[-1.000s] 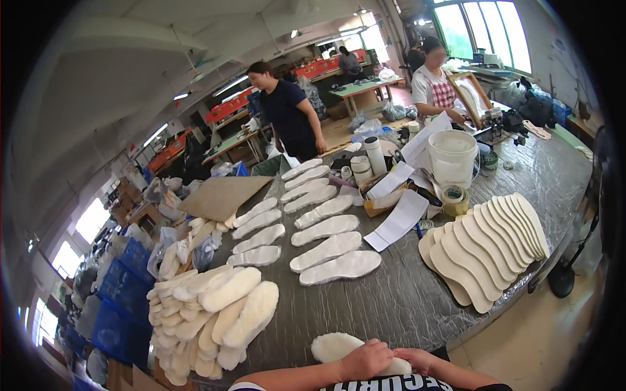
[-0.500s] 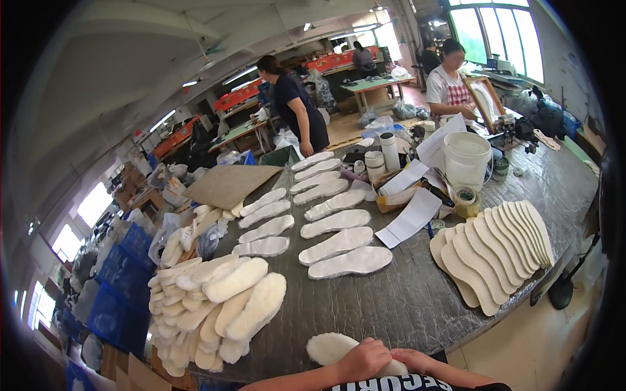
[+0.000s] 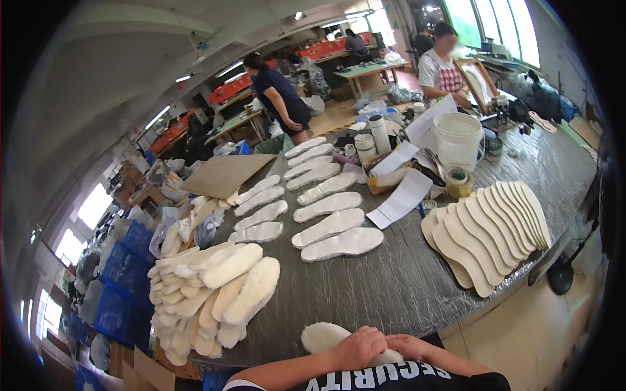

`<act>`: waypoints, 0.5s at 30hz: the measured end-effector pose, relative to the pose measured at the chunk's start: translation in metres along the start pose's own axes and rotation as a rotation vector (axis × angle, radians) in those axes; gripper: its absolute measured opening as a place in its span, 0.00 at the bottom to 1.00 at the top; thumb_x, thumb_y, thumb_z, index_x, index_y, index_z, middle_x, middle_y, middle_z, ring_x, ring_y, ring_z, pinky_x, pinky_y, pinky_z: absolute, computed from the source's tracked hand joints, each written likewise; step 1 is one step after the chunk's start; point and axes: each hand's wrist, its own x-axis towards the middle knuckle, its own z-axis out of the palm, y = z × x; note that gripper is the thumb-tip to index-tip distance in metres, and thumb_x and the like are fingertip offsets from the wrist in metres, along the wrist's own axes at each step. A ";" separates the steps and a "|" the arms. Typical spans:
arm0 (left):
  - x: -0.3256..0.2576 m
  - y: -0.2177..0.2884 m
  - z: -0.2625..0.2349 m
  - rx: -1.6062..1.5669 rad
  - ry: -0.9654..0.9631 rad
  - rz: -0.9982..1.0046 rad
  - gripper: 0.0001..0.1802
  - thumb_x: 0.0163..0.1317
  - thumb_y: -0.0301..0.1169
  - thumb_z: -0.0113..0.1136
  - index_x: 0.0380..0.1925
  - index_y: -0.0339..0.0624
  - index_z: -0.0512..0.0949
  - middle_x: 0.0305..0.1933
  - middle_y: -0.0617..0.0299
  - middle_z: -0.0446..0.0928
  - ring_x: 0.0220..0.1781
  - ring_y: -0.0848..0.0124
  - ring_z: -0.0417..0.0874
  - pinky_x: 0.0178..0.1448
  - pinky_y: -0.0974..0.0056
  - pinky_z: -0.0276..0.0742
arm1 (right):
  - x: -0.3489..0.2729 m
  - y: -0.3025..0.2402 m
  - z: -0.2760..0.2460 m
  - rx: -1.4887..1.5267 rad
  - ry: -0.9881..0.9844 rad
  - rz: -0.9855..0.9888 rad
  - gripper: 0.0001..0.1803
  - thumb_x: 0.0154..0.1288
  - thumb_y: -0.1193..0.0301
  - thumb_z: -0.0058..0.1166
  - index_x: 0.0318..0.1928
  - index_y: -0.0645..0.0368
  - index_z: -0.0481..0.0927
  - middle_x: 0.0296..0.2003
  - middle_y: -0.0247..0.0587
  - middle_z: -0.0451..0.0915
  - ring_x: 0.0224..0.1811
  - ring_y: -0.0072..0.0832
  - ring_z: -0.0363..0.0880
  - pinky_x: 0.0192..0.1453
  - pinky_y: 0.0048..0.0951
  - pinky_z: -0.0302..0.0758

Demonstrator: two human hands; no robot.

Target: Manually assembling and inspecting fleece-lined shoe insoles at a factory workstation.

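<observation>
Fleecy insole (image 3: pixel 329 337) under left hand (image 3: pixel 357 348), right hand (image 3: pixel 409 347) apparently touching

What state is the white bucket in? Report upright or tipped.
Upright: the white bucket stands on the table, its open rim facing up. Contents cannot be told.

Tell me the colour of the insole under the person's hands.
The fluffy insole under the left hand and right hand is off-white, seen in the head view.

Bright daylight, sharp, fisheye-bent edges.
</observation>
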 end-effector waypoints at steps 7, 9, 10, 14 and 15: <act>0.008 -0.007 0.000 -0.117 0.012 -0.089 0.04 0.57 0.25 0.59 0.31 0.39 0.75 0.33 0.57 0.75 0.39 0.58 0.76 0.47 0.57 0.72 | -0.002 0.008 -0.009 0.062 0.042 -0.098 0.13 0.75 0.64 0.43 0.48 0.57 0.78 0.39 0.30 0.80 0.38 0.15 0.78 0.38 0.18 0.76; 0.011 -0.009 -0.006 -0.179 0.003 -0.168 0.04 0.57 0.25 0.61 0.31 0.40 0.76 0.34 0.57 0.76 0.40 0.58 0.77 0.48 0.57 0.73 | -0.010 -0.007 0.000 0.117 0.062 -0.111 0.13 0.75 0.64 0.42 0.45 0.55 0.78 0.35 0.28 0.78 0.36 0.15 0.76 0.37 0.19 0.74; 0.011 -0.010 -0.010 -0.237 -0.007 -0.248 0.04 0.56 0.25 0.64 0.30 0.41 0.78 0.35 0.57 0.76 0.40 0.58 0.78 0.48 0.57 0.74 | -0.008 -0.009 -0.002 0.113 0.063 -0.108 0.13 0.75 0.64 0.42 0.45 0.55 0.78 0.35 0.28 0.78 0.36 0.15 0.76 0.37 0.19 0.74; 0.012 -0.012 -0.015 -0.083 -0.043 -0.130 0.04 0.58 0.28 0.63 0.33 0.41 0.81 0.33 0.61 0.75 0.39 0.63 0.77 0.47 0.59 0.71 | -0.001 -0.007 -0.009 -0.021 0.050 -0.146 0.13 0.76 0.64 0.40 0.43 0.55 0.78 0.35 0.27 0.77 0.36 0.15 0.74 0.40 0.19 0.72; 0.011 -0.010 -0.017 -0.087 -0.039 -0.136 0.04 0.58 0.28 0.63 0.33 0.41 0.81 0.33 0.61 0.75 0.39 0.63 0.77 0.47 0.59 0.71 | -0.001 -0.005 -0.009 -0.019 0.036 -0.153 0.13 0.76 0.64 0.39 0.43 0.55 0.78 0.34 0.27 0.77 0.36 0.15 0.73 0.41 0.20 0.72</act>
